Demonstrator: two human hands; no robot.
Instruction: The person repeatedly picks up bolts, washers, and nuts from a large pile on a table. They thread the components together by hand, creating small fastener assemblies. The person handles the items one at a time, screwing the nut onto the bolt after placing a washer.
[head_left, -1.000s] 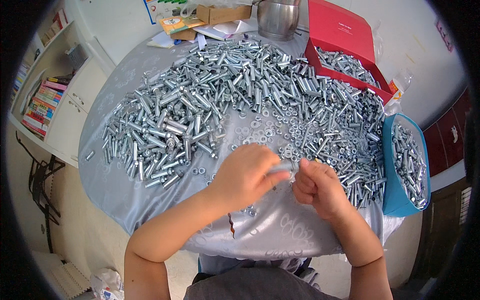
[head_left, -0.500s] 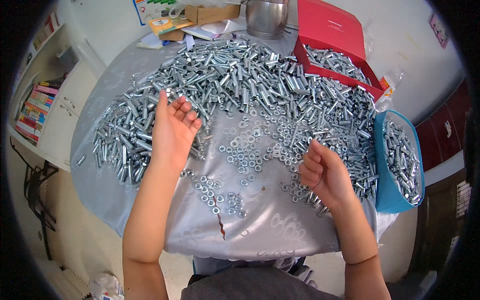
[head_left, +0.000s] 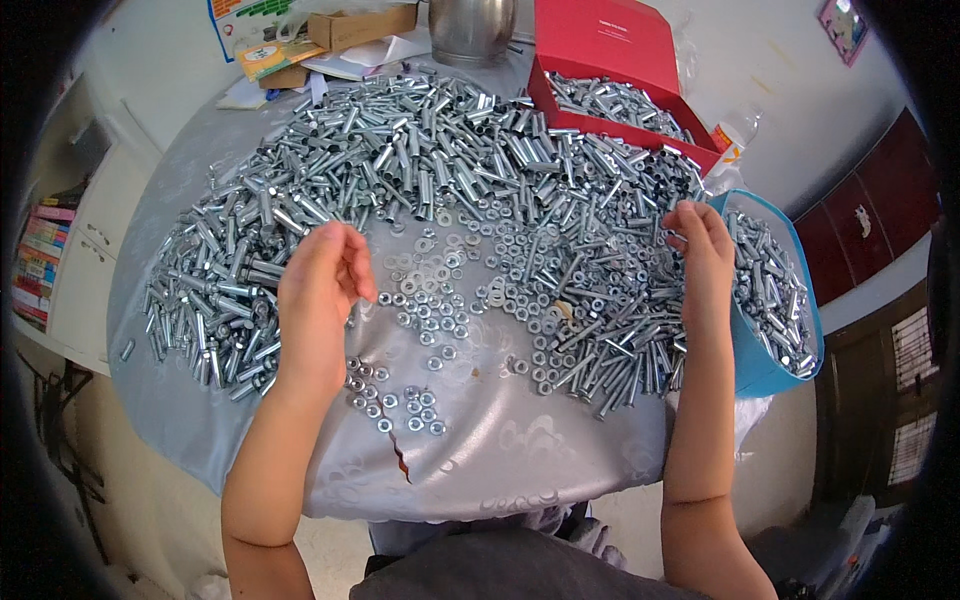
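My left hand [head_left: 325,285] hovers at the left side of the pile, its fingers loosely curved and a little apart, with nothing seen in them. Under and beside it lie metal sleeves [head_left: 215,300], while hex nuts [head_left: 430,320] and flat washers [head_left: 415,268] spread to its right. My right hand [head_left: 705,255] is at the right end of the heap, thumb and fingertips drawn together over the bolts [head_left: 625,350]. Whatever those fingertips hold is too small to make out. A small group of nuts [head_left: 415,405] sits near the front of the table.
A red box [head_left: 625,130] of metal parts stands open at the back right. Beside my right hand is a blue bin [head_left: 770,365] full of sleeved bolts. A steel pot [head_left: 470,30], a cardboard box [head_left: 360,25] and papers are at the back. The grey tablecloth [head_left: 520,460] has a tear.
My right hand has moved from the nuts near the middle up and right to the bolts by the blue bin. My left hand has come nearer to me from the sleeves, its palm turned inward.
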